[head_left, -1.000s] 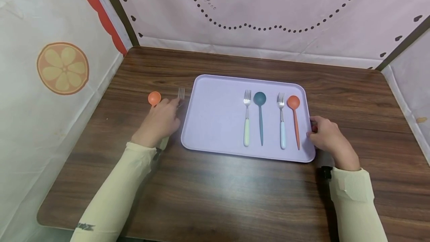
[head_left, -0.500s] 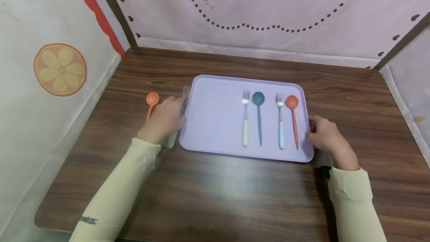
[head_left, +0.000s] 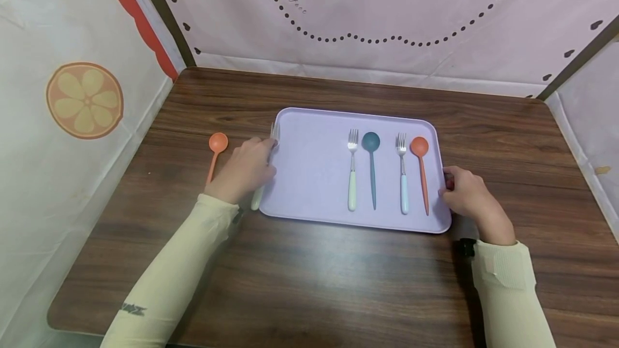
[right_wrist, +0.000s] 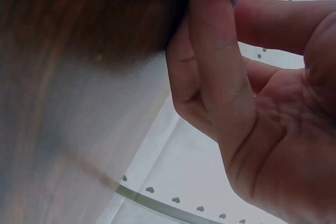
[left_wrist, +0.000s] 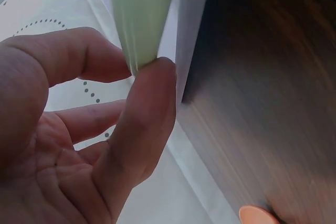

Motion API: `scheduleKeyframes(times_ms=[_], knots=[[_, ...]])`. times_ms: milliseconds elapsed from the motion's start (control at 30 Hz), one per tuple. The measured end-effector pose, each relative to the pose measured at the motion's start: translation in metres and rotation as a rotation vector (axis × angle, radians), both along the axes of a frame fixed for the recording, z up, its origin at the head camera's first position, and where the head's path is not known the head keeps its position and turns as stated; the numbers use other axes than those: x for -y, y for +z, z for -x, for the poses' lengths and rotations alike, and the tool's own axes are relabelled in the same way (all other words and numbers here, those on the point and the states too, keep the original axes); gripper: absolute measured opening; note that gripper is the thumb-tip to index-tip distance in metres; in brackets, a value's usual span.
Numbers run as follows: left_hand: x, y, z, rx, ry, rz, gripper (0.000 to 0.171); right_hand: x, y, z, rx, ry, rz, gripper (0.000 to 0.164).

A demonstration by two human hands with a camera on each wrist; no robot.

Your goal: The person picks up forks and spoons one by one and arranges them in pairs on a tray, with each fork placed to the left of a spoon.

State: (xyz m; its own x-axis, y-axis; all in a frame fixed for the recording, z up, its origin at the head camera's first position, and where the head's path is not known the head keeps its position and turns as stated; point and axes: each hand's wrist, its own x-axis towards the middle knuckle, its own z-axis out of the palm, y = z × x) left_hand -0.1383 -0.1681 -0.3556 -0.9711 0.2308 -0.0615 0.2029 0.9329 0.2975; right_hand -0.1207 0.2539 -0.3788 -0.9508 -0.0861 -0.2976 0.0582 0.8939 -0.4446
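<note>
In the head view my left hand (head_left: 245, 169) pinches a fork with a pale green handle (head_left: 258, 197), over the left rim of a lilac tray (head_left: 309, 176). The left wrist view shows thumb and finger on that green handle (left_wrist: 143, 22), close to the tray's edge. My hand hides the fork's middle. At the tray's right side, my right hand (head_left: 469, 193) grips the rim, its thumb and a finger on either side. On the tray lie a green-handled fork (head_left: 352, 189), a teal spoon (head_left: 371, 142), a light-blue-handled fork (head_left: 404, 192) and an orange spoon (head_left: 419, 147).
A lighter orange spoon (head_left: 218, 143) lies on the wooden table (head_left: 338, 294), left of my left hand, its handle end hidden. Printed cloth walls (head_left: 387, 9) close off the table's back, left and right sides.
My left hand has moved right with the fork, from the bare table to the tray's left rim. The orange spoon's handle beside it has come more into sight. My right hand stays on the tray.
</note>
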Motion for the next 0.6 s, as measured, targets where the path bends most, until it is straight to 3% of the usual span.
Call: scheduleKeyframes(times_ms=[300, 600], knots=[[-0.0053, -0.0052, 0.0047, -0.038, -0.049, -0.032, 0.035, -0.0011, -0.0007, -0.0007, 0.0, 0.003, -0.002, 0.056], [-0.0103, -0.0076, 0.0078, -0.053, -0.051, -0.05, 0.037, -0.0016, -0.0017, 0.0004, -0.005, 0.0, 0.014, 0.055]])
